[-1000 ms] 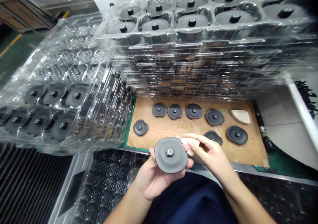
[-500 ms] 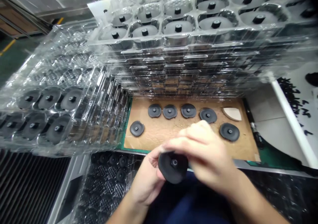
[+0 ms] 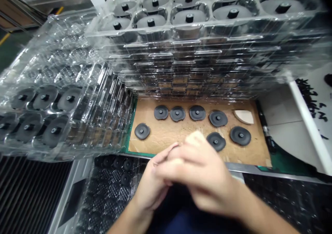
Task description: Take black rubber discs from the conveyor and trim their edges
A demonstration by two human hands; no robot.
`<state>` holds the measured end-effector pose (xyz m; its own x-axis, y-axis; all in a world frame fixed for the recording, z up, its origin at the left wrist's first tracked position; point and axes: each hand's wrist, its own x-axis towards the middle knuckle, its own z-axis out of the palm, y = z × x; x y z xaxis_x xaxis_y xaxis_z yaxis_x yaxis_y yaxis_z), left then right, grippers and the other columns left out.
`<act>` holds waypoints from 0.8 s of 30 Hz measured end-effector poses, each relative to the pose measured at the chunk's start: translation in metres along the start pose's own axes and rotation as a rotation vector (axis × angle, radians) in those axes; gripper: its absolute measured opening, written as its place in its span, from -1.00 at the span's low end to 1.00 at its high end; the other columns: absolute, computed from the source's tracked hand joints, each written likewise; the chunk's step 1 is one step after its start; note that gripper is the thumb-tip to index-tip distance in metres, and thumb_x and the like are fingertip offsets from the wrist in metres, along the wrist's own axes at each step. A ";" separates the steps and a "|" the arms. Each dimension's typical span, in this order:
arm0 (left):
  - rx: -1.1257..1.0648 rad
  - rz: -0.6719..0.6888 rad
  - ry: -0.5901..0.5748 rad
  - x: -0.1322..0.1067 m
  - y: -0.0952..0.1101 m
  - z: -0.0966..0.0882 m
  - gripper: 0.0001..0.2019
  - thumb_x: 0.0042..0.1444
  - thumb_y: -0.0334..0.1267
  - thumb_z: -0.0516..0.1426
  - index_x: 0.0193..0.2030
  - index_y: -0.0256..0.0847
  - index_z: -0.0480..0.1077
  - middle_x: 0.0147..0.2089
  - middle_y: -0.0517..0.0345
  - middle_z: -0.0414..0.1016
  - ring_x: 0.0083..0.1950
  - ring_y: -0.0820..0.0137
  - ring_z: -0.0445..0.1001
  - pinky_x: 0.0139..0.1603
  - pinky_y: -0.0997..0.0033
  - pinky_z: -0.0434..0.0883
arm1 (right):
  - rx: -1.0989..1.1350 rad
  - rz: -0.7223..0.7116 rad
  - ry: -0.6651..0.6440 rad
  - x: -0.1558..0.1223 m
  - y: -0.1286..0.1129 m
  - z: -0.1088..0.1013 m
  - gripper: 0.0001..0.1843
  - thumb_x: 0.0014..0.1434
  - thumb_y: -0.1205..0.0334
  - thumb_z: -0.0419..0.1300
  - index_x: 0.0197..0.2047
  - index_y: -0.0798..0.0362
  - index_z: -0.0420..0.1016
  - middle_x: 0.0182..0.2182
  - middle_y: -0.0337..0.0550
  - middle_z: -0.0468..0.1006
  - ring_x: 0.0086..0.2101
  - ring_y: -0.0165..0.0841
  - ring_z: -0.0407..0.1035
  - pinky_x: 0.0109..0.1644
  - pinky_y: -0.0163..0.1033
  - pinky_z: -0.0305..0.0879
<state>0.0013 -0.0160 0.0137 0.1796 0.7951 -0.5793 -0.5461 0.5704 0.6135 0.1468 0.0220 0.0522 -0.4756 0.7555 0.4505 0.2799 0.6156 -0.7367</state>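
My left hand (image 3: 153,182) and my right hand (image 3: 204,175) are closed together just in front of the cardboard sheet (image 3: 166,133). A black disc is gripped between them, almost wholly hidden by the fingers; only a thin dark edge shows. My right fist lies over its top, slightly blurred, while my left fingers wrap the near side. Beyond the right knuckles lies a black disc with a central hub (image 3: 216,142). Several similar discs rest apart on the cardboard, among them one at the left (image 3: 142,131) and one at the right (image 3: 240,135).
Tall stacks of clear plastic trays (image 3: 181,47) with black discs stand behind the cardboard and at the left (image 3: 101,106). A pale wedge-shaped piece (image 3: 243,116) and a dark pen-like tool (image 3: 265,126) lie at the right. A white panel edge (image 3: 308,123) rises beyond them.
My right hand has turned and moved left over the held disc, covering its face, which was visible before. A disc on the cardboard now shows beyond my right hand. The view has shifted slightly.
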 end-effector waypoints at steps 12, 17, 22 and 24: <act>-0.126 0.045 0.055 0.003 0.007 -0.012 -0.40 -0.32 -0.10 0.39 -0.03 -0.09 0.48 0.01 0.07 0.53 0.04 0.25 0.47 -0.03 0.48 0.41 | 0.191 0.835 0.174 -0.056 0.047 0.041 -0.75 0.16 0.16 0.13 -0.20 0.05 0.58 -0.25 -0.10 0.64 -0.29 -0.24 0.51 -0.31 -0.21 0.42; -0.129 0.042 0.036 0.004 0.006 -0.005 -0.44 -0.26 -0.14 0.38 -0.03 -0.12 0.47 -0.10 0.12 0.57 -0.10 0.38 0.50 -0.12 0.57 0.42 | 0.014 0.485 0.314 -0.015 0.004 0.028 -0.73 0.24 0.31 0.07 -0.02 0.06 0.46 -0.15 -0.08 0.57 -0.21 -0.29 0.44 -0.15 -0.19 0.36; -0.147 0.065 0.044 0.004 0.013 -0.009 -0.54 -0.18 -0.23 0.36 -0.05 -0.06 0.47 -0.05 0.19 0.55 -0.05 0.33 0.50 0.03 0.43 0.41 | 0.050 0.195 0.022 0.007 -0.017 0.029 -0.76 0.22 0.40 0.03 -0.09 0.16 0.46 -0.38 -0.12 0.55 -0.38 -0.34 0.40 -0.26 -0.24 0.34; -0.124 0.059 0.056 0.005 0.013 -0.009 -0.51 -0.26 -0.27 0.39 -0.10 -0.10 0.48 -0.10 0.16 0.57 -0.03 0.25 0.50 0.04 0.36 0.42 | 0.032 0.222 -0.011 0.009 -0.015 0.030 -0.78 0.23 0.40 0.03 -0.13 0.14 0.47 -0.35 -0.12 0.56 -0.36 -0.35 0.41 -0.26 -0.25 0.32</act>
<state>-0.0121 -0.0064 0.0141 0.1004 0.8117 -0.5754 -0.6518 0.4906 0.5783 0.1131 0.0131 0.0522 -0.4142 0.8692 0.2701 0.3524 0.4268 -0.8328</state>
